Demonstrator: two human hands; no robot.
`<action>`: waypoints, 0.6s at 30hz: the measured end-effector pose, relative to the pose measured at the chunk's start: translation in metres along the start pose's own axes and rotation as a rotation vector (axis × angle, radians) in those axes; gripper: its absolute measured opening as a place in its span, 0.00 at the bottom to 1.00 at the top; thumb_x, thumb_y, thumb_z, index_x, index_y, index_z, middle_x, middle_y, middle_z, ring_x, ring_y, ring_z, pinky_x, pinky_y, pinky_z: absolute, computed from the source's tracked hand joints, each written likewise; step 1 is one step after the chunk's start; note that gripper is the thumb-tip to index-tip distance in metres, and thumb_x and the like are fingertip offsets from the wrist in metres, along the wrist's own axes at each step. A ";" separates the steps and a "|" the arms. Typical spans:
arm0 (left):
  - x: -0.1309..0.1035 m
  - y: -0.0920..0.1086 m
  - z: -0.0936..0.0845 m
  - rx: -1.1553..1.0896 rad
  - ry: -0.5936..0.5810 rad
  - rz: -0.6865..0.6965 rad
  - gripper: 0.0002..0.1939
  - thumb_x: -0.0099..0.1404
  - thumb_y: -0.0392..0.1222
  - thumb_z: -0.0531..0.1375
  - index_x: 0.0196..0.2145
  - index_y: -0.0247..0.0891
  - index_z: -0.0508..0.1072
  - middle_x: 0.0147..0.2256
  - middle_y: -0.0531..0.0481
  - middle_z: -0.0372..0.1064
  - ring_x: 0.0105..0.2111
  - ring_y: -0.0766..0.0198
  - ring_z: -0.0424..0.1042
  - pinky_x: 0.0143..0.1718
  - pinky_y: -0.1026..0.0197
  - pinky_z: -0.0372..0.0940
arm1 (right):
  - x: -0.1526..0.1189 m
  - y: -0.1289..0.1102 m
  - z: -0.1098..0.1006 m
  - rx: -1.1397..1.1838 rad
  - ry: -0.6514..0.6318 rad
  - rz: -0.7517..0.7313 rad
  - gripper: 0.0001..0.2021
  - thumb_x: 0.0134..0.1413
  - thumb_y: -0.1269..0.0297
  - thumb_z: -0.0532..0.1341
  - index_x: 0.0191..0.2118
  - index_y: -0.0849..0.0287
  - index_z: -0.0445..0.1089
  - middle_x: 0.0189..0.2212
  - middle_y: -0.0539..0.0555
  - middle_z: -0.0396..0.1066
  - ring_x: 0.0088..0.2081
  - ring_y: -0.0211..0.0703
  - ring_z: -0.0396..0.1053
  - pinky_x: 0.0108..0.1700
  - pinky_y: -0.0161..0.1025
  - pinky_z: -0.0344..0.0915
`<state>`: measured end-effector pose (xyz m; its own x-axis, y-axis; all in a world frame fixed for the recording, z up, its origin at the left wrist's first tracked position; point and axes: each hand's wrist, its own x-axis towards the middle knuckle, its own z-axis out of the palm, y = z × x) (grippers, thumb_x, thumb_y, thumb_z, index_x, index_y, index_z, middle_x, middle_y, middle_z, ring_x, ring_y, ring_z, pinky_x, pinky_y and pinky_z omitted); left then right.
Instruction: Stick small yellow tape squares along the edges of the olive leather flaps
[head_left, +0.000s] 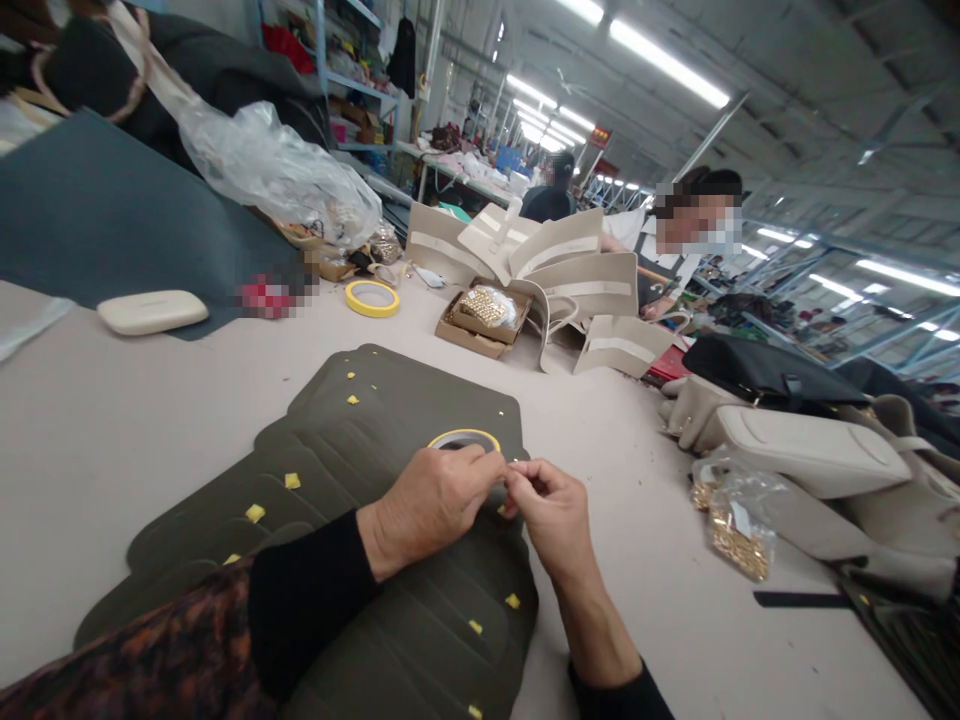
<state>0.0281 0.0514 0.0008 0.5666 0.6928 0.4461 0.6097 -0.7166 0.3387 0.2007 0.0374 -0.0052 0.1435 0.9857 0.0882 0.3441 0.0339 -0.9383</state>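
Dark olive panels (375,480) lie overlapped on the table, dotted with small yellow tape pieces (292,481). Over their right part, my left hand (442,495) is closed beside a roll of yellow tape (465,436), which shows behind its knuckles. My right hand (551,510) is pinched, its fingertips meeting those of my left hand near the panels' right edge. Whatever sits between the fingertips is too small to make out.
A second yellow tape roll (372,298), a cream case (153,312) and a box of gold hardware (480,318) stand farther back. Beige bag pieces (607,280) rise behind the box. Bags (810,445) and bagged gold chains (739,540) lie right. A person (675,240) is beyond.
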 end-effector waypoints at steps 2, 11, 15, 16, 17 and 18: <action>-0.001 0.001 0.000 0.007 0.005 -0.002 0.11 0.71 0.37 0.46 0.35 0.39 0.67 0.31 0.51 0.68 0.31 0.64 0.68 0.30 0.63 0.60 | 0.011 0.011 -0.008 0.100 0.063 0.117 0.12 0.43 0.56 0.65 0.26 0.61 0.72 0.15 0.48 0.68 0.16 0.36 0.64 0.20 0.33 0.63; 0.003 -0.010 0.012 0.092 -0.273 -0.089 0.06 0.68 0.33 0.51 0.38 0.39 0.67 0.38 0.48 0.68 0.39 0.59 0.65 0.37 0.59 0.63 | 0.029 0.036 -0.023 0.051 -0.053 0.169 0.19 0.41 0.49 0.67 0.29 0.63 0.75 0.18 0.50 0.69 0.18 0.33 0.63 0.21 0.31 0.62; 0.004 -0.009 0.010 0.093 -0.297 -0.083 0.07 0.68 0.32 0.51 0.38 0.38 0.67 0.39 0.47 0.67 0.40 0.58 0.63 0.38 0.57 0.63 | 0.031 0.039 -0.017 -0.078 -0.054 0.143 0.18 0.46 0.50 0.64 0.30 0.63 0.74 0.17 0.48 0.67 0.17 0.34 0.61 0.20 0.31 0.61; 0.004 -0.008 0.009 0.095 -0.295 -0.083 0.07 0.68 0.32 0.51 0.38 0.38 0.67 0.39 0.47 0.67 0.39 0.58 0.63 0.38 0.57 0.63 | 0.032 0.039 -0.016 -0.133 -0.054 0.125 0.17 0.47 0.50 0.63 0.30 0.62 0.74 0.17 0.48 0.68 0.18 0.35 0.62 0.20 0.32 0.61; 0.004 -0.008 0.009 0.098 -0.292 -0.083 0.07 0.68 0.32 0.51 0.38 0.38 0.67 0.39 0.47 0.67 0.39 0.57 0.63 0.38 0.57 0.63 | 0.033 0.039 -0.015 -0.200 -0.053 0.099 0.16 0.48 0.51 0.62 0.29 0.62 0.74 0.18 0.49 0.68 0.19 0.37 0.63 0.21 0.33 0.61; 0.005 -0.007 0.009 0.100 -0.288 -0.083 0.07 0.68 0.32 0.51 0.38 0.38 0.67 0.39 0.47 0.67 0.39 0.58 0.63 0.37 0.57 0.63 | 0.035 0.039 -0.015 -0.272 -0.051 0.063 0.15 0.49 0.52 0.60 0.29 0.61 0.74 0.18 0.49 0.69 0.20 0.38 0.64 0.22 0.34 0.61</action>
<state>0.0309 0.0605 -0.0068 0.6375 0.7531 0.1625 0.7039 -0.6550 0.2747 0.2328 0.0707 -0.0341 0.1278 0.9918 0.0089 0.5735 -0.0666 -0.8165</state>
